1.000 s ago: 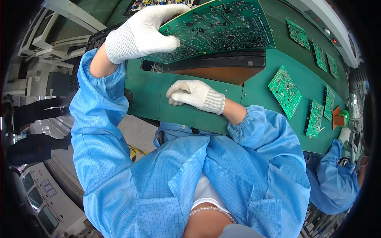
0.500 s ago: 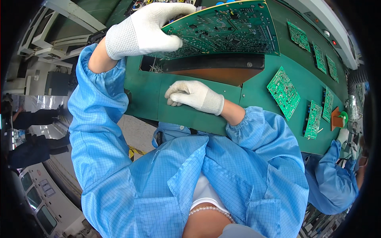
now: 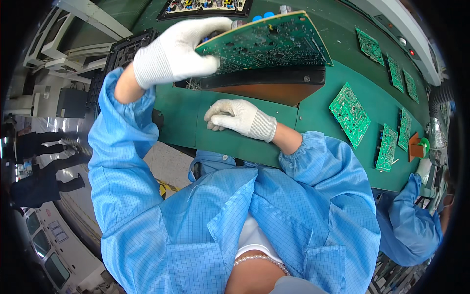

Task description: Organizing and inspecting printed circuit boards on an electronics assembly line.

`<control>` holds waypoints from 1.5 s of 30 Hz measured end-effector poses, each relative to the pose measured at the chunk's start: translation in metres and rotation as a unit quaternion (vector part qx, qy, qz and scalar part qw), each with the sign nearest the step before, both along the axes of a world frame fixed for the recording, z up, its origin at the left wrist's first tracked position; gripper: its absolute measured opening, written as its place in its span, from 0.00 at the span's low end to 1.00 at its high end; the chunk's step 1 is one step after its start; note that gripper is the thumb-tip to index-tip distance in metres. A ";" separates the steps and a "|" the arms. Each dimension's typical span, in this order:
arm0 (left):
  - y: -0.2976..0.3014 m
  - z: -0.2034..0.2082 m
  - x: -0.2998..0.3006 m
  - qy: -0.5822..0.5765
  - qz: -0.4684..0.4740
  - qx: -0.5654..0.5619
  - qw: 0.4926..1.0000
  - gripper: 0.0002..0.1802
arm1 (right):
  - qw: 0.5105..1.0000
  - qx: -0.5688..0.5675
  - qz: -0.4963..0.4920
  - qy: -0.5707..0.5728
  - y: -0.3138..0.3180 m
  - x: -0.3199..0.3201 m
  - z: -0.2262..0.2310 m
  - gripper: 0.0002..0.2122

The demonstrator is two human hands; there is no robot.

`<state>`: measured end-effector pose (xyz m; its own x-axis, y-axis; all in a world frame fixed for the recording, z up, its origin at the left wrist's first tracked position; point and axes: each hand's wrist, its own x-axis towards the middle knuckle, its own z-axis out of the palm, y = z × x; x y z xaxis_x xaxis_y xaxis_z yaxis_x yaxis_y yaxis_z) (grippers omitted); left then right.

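My left hand (image 3: 171, 54), in a white knit glove, grips the left edge of a large green circuit board (image 3: 267, 46), thumb on the near face and fingers behind it. The board stands tilted, its near face dense with small parts and solder points. Taller components, blue ones (image 3: 263, 17) among them, rise past its far edge. Below it lies a dark-topped box with brown sides (image 3: 264, 88); whether the board touches it, I cannot tell. My right hand (image 3: 240, 119), also gloved, rests on the green table mat (image 3: 186, 122) with fingers curled in and nothing visible in them.
Several green boards lie on the right, the nearest a larger one (image 3: 350, 115). A black tray of components (image 3: 203, 7) sits at the back, a black rack (image 3: 115, 61) at the left. A co-worker's blue sleeve (image 3: 413, 220) shows at the far right.
My left hand has drawn the board slightly left and nearer, tilting it so its face looks narrower and darker. The tray behind shows more. My right hand stays put.
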<state>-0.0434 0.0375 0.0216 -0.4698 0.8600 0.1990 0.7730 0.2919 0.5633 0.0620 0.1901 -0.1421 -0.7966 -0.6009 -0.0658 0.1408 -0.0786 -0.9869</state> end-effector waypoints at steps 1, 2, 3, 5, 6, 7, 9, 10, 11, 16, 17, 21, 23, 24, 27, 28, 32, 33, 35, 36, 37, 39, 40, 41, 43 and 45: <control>-0.002 -0.002 0.007 0.006 0.022 0.013 1.000 0.25 | 1.000 0.004 -0.008 0.011 -0.001 0.000 0.000 0.12; -0.003 -0.005 0.015 0.013 0.031 0.037 0.999 0.24 | 1.000 0.003 -0.001 0.010 -0.001 0.000 0.001 0.12; -0.004 -0.009 0.025 0.044 0.063 0.051 0.996 0.23 | 1.000 0.003 -0.004 0.010 -0.002 0.000 0.002 0.12; -0.005 -0.013 0.037 0.027 0.094 0.038 0.994 0.23 | 1.000 0.004 -0.007 0.012 -0.002 0.001 0.006 0.13; -0.005 -0.017 0.046 0.076 0.073 0.050 0.993 0.25 | 0.999 0.024 -0.008 0.023 -0.002 0.001 0.008 0.13; -0.003 -0.026 0.057 0.158 0.051 0.057 0.984 0.27 | 0.998 0.055 -0.016 0.022 -0.001 0.001 0.009 0.14; -0.001 -0.042 0.081 0.210 0.056 0.079 0.973 0.31 | 0.996 0.070 -0.052 0.022 0.002 0.003 0.013 0.15; -0.004 -0.046 0.092 0.218 0.078 0.068 0.970 0.31 | 0.997 0.048 -0.042 0.054 0.004 0.004 0.015 0.15; -0.009 -0.046 0.100 0.201 0.094 0.057 0.973 0.31 | 0.996 0.045 -0.049 0.059 0.006 0.006 0.017 0.15; -0.047 -0.018 0.096 0.207 0.154 0.175 0.950 0.27 | 0.984 0.093 -0.066 0.137 0.002 0.020 0.040 0.17; -0.058 -0.009 0.097 0.195 0.210 0.185 0.940 0.24 | 0.969 0.154 -0.069 0.181 -0.001 0.023 0.051 0.17; -0.071 -0.002 0.095 -0.038 0.348 0.448 0.823 0.17 | 0.887 0.178 -0.216 0.368 0.003 0.040 0.107 0.21; -0.063 -0.002 0.084 -0.154 0.274 0.596 0.739 0.18 | 0.797 0.183 -0.323 0.477 0.008 0.039 0.133 0.23; -0.060 -0.001 0.084 -0.144 0.279 0.576 0.755 0.19 | 0.775 0.164 -0.360 0.494 0.013 0.037 0.144 0.26; -0.035 -0.002 0.084 -0.307 0.144 0.661 0.669 0.21 | 0.778 0.198 -0.367 0.469 0.022 0.035 0.167 0.29; -0.024 -0.004 0.090 -0.351 0.113 0.668 0.646 0.20 | 0.808 0.185 -0.333 0.449 0.025 0.035 0.173 0.29; -0.010 -0.012 0.099 -0.401 0.114 0.644 0.641 0.19 | 0.903 0.145 -0.278 0.293 0.026 0.028 0.186 0.21; -0.014 -0.013 0.095 -0.392 0.115 0.628 0.662 0.20 | 0.914 0.127 -0.270 0.275 0.026 0.023 0.189 0.20; -0.018 -0.022 0.090 -0.371 0.087 0.623 0.683 0.22 | 0.894 0.171 -0.277 0.308 0.026 0.014 0.197 0.21; -0.019 -0.027 0.088 -0.364 0.062 0.615 0.696 0.23 | 0.895 0.182 -0.303 0.274 0.028 0.011 0.203 0.21; -0.019 -0.033 0.085 -0.331 0.087 0.584 0.736 0.25 | 0.880 0.199 -0.296 0.313 0.032 0.007 0.211 0.21; -0.022 -0.052 0.086 -0.227 0.165 0.510 0.813 0.24 | 0.792 0.307 -0.291 0.440 0.043 -0.003 0.230 0.17; -0.027 -0.065 0.087 -0.243 0.247 0.419 0.839 0.25 | 0.761 0.347 -0.287 0.467 0.050 -0.001 0.239 0.17; -0.032 -0.078 0.087 -0.272 0.259 0.376 0.847 0.25 | 0.740 0.365 -0.241 0.511 0.056 -0.006 0.248 0.16; -0.025 -0.111 0.098 -0.301 0.218 0.504 0.780 0.24 | 0.700 0.441 -0.177 0.533 0.063 -0.019 0.261 0.14; -0.027 -0.134 0.100 -0.317 0.270 0.445 0.793 0.19 | 0.577 0.493 -0.136 0.637 0.064 -0.025 0.264 0.14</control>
